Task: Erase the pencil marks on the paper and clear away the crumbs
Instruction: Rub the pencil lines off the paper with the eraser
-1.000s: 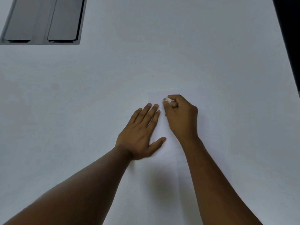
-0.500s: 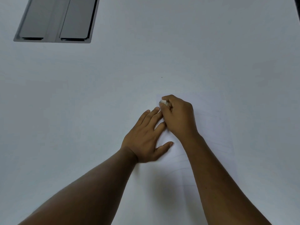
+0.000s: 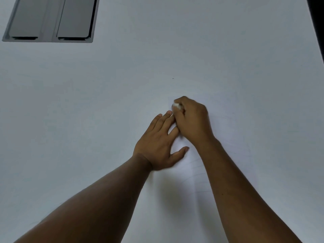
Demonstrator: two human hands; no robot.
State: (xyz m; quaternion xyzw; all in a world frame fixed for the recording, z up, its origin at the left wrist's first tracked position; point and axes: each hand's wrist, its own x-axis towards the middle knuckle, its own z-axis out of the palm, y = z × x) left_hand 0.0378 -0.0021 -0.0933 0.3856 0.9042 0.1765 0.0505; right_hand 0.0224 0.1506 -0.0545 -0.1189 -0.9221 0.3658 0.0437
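Note:
A white sheet of paper (image 3: 233,137) lies on the white table, its edges hard to tell from the tabletop; faint lines show on it. My left hand (image 3: 160,144) rests flat on the paper's left part with fingers spread. My right hand (image 3: 192,120) grips a small white eraser (image 3: 176,105) between thumb and fingers, its tip down on the paper just beyond my left fingertips. My right hand overlaps my left index finger. No pencil marks or crumbs can be made out near the eraser.
A grey recessed panel (image 3: 50,20) with two flaps sits in the table at the far left. A tiny dark speck (image 3: 173,78) lies beyond the hands. The table's right edge (image 3: 315,42) borders a dark area.
My right hand with the eraser has shifted left and closer to my left fingertips, now overlapping them. My left hand stays pressed on the paper. The camera view has drifted slightly.

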